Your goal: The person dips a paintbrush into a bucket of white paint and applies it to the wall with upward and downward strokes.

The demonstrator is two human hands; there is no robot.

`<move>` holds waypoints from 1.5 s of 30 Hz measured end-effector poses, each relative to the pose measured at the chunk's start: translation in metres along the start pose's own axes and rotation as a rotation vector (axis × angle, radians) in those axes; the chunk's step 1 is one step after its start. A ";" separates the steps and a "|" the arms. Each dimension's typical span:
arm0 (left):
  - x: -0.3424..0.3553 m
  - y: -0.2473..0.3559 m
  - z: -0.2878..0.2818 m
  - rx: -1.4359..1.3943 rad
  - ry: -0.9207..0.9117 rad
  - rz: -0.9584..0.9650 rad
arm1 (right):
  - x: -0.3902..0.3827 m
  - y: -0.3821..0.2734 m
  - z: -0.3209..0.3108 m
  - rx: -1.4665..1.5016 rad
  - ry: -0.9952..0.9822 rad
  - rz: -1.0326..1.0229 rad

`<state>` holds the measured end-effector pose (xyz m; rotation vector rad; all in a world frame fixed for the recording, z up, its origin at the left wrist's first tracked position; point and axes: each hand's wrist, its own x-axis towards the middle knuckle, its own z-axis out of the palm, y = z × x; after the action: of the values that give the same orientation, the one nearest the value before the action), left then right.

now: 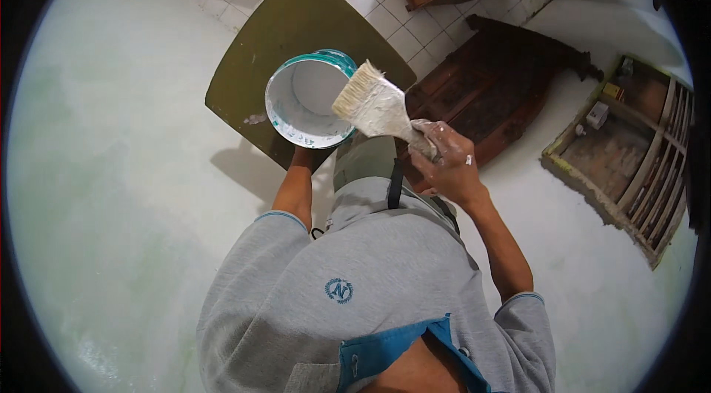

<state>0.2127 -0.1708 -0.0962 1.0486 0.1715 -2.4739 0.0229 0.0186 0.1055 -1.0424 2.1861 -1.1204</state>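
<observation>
at the right rim of the open bucket [280,89], as viewed, a paint-coated brush [379,108], bristles far-left, is gripped by its handle in the right hand [448,158]. the left hand is hidden behind the bucket; its grip cannot be told. far side: olive-green surface [307,11].

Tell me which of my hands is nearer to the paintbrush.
Right. Your right hand grips the paintbrush by its handle; your left hand is hidden behind the bucket, farther to the left, where your left forearm disappears.
</observation>
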 end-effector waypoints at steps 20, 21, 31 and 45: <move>-0.004 0.039 0.028 0.150 -0.069 0.003 | 0.071 0.105 0.158 0.658 0.101 0.659; -0.002 0.036 0.032 0.180 -0.071 -0.020 | 0.072 0.108 0.159 0.595 0.152 0.646; 0.012 0.027 0.052 0.332 -0.134 -0.252 | 0.037 0.072 0.122 0.746 0.291 0.664; -0.006 -0.076 0.171 0.671 -0.423 -0.887 | -0.076 -0.023 0.025 0.985 0.860 0.485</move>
<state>0.0711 -0.1483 0.0239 0.7075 -0.4612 -3.6494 0.0948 0.0583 0.1152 0.4504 1.7547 -2.2462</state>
